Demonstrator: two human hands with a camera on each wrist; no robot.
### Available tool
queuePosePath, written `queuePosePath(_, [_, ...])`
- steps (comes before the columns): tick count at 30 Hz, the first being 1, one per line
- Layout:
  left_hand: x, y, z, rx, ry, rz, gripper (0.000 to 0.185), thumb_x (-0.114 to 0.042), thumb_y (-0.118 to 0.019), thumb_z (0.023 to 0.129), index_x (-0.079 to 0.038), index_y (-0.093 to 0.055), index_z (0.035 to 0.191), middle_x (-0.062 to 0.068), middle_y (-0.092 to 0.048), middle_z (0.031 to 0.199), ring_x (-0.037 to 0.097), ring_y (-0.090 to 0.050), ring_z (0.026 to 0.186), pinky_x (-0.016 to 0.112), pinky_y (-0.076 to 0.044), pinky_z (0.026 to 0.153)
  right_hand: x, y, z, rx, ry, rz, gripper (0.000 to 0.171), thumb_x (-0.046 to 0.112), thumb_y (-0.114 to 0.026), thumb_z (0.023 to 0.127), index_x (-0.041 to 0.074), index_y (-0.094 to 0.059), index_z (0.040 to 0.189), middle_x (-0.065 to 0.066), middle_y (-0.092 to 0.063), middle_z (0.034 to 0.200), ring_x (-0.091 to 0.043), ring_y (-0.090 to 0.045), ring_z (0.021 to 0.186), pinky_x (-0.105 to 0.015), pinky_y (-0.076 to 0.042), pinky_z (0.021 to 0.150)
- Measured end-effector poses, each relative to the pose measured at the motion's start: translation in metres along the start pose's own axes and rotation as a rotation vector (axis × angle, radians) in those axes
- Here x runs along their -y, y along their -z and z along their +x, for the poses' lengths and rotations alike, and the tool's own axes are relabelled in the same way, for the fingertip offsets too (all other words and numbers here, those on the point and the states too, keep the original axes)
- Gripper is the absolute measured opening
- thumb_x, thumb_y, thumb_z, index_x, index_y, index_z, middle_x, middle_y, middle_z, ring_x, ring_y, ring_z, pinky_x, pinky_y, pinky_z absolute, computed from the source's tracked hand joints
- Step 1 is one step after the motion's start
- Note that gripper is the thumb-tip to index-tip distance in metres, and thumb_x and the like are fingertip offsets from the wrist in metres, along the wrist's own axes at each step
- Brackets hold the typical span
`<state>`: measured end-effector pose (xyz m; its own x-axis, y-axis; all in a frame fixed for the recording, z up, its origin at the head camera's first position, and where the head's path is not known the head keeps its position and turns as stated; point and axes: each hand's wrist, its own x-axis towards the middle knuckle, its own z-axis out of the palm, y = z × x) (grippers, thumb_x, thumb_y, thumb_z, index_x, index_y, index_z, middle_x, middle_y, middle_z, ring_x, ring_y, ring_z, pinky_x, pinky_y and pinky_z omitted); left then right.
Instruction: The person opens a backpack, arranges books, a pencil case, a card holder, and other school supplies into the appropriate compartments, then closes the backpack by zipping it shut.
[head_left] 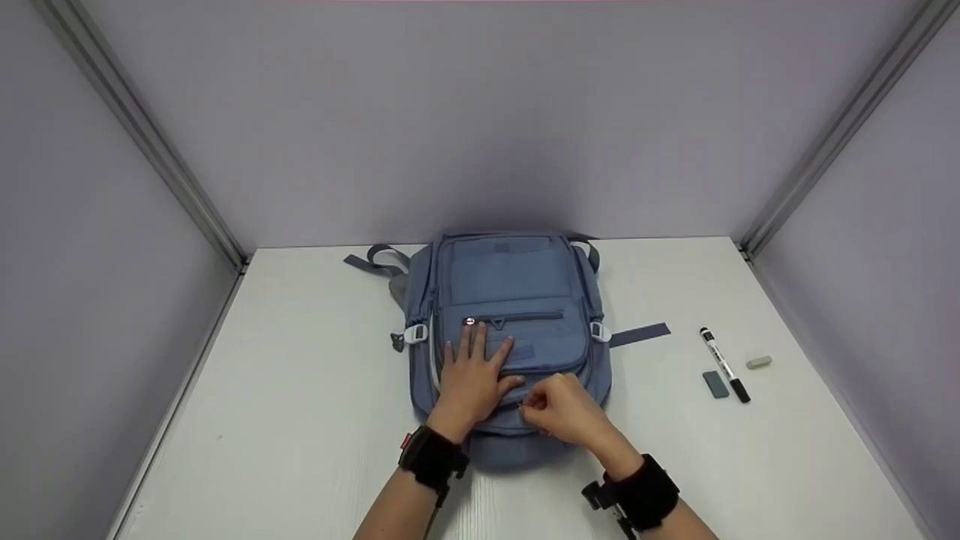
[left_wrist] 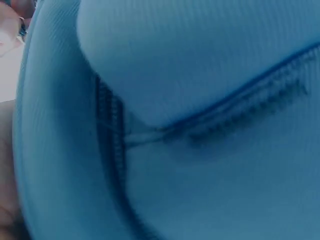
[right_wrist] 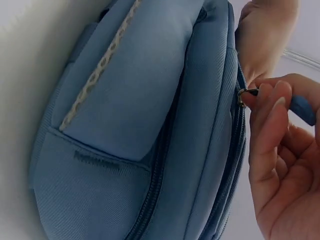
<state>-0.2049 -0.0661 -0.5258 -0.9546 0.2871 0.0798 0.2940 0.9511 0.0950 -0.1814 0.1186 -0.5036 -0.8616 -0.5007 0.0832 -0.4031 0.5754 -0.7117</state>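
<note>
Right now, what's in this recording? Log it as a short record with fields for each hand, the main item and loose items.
Main item: blue backpack, front up on a white table
Left hand: fingers spread, resting on the backpack's front
Right hand: pinching a zipper pull
Loose items, right side: marker, dark block, small pale block

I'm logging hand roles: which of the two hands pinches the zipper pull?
The right hand pinches the zipper pull; the left hand instead rests spread out on the blue backpack.
</note>
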Motion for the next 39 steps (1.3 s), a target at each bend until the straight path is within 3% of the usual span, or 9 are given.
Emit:
queuePosePath(4, [-0.003,0.008,-0.015,-0.116,-0.08,-0.013,0.05,-0.044,-0.06,0.096,-0.018,-0.057,0.139,0.018,-0.045,0.145,0.038,-0.041,0.134,0.057,-0.036,0.103,0.0,0.004,-0.003,0.023,-0.027,-0.012,0.014,0.008,-0.071,0.082,0.011,-0.073,0.069,0.011,-0.059,0.053,-0.003,-0.053,0.04,-0.025,-0.046,0.043])
queuePosePath(7, [-0.008,0.01,-0.029,-0.265,-0.193,-0.017,0.037,-0.024,-0.07,0.09,-0.011,-0.064,0.124,0.013,-0.058,0.123,0.033,-0.055,0.115,0.051,-0.043,0.095,0.0,0.01,-0.006,0.058,-0.073,-0.017,0.027,0.012,-0.071,0.085,0.012,-0.066,0.059,0.011,-0.053,0.046,-0.004,-0.05,0.036,-0.025,-0.041,0.04])
queuePosePath(9, [-0.012,0.009,-0.038,-0.335,-0.26,-0.049,0.031,-0.016,-0.071,0.084,-0.011,-0.064,0.114,0.009,-0.057,0.107,0.028,-0.056,0.1,0.046,-0.046,0.087,0.001,0.013,-0.008,0.088,-0.102,-0.005,0.034,0.015,-0.07,0.087,0.012,-0.061,0.054,0.01,-0.049,0.042,-0.005,-0.048,0.034,-0.024,-0.038,0.038])
queuePosePath(14, [-0.018,0.002,-0.051,-0.365,-0.341,-0.145,0.023,-0.023,-0.073,0.077,-0.015,-0.056,0.089,-0.001,-0.048,0.083,0.018,-0.049,0.075,0.035,-0.04,0.068,0.005,0.014,-0.007,0.127,-0.08,0.023,0.029,0.013,-0.066,0.089,0.01,-0.062,0.06,0.011,-0.049,0.046,-0.004,-0.047,0.036,-0.023,-0.038,0.039])
queuePosePath(18, [-0.02,-0.004,-0.049,-0.369,-0.342,-0.121,0.026,-0.03,-0.077,0.079,-0.016,-0.056,0.081,-0.003,-0.052,0.075,0.015,-0.052,0.067,0.031,-0.039,0.061,0.012,0.01,-0.002,0.136,-0.001,-0.012,0.019,0.012,-0.066,0.087,0.014,-0.061,0.069,0.012,-0.052,0.056,-0.002,-0.047,0.045,-0.023,-0.041,0.044])
queuePosePath(25, [-0.017,-0.006,-0.049,-0.385,-0.31,-0.17,0.021,-0.015,-0.076,0.083,-0.013,-0.058,0.074,-0.002,-0.055,0.069,0.015,-0.055,0.061,0.03,-0.043,0.054,0.008,0.012,0.0,0.134,0.142,0.03,0.012,0.019,-0.075,0.088,0.012,-0.067,0.084,0.01,-0.056,0.069,-0.005,-0.053,0.059,-0.024,-0.044,0.054])
queuePosePath(30, [-0.015,-0.006,-0.049,-0.391,-0.297,-0.224,0.018,-0.016,-0.073,0.089,-0.013,-0.062,0.075,-0.003,-0.058,0.069,0.015,-0.058,0.061,0.032,-0.047,0.055,-0.006,0.01,-0.001,0.002,0.177,-0.233,0.024,0.012,-0.082,0.08,0.012,-0.068,0.099,0.003,-0.06,0.094,-0.014,-0.06,0.078,-0.031,-0.05,0.065])
queuePosePath(33, [-0.015,-0.007,-0.05,-0.394,-0.29,-0.237,0.018,-0.017,-0.073,0.089,-0.013,-0.063,0.074,-0.003,-0.058,0.068,0.016,-0.059,0.062,0.032,-0.048,0.056,-0.013,0.005,-0.003,-0.046,0.182,-0.388,0.025,0.015,-0.084,0.078,0.014,-0.068,0.098,0.002,-0.06,0.096,-0.015,-0.062,0.082,-0.033,-0.052,0.066])
queuePosePath(39, [-0.015,-0.008,-0.05,-0.441,-0.269,-0.29,0.023,-0.013,-0.074,0.085,-0.014,-0.061,0.066,-0.004,-0.055,0.061,0.015,-0.057,0.057,0.031,-0.047,0.053,-0.02,0.003,-0.002,-0.118,0.225,-0.452,0.016,0.017,-0.085,0.076,0.015,-0.071,0.082,0.004,-0.059,0.081,-0.015,-0.062,0.07,-0.032,-0.051,0.059])
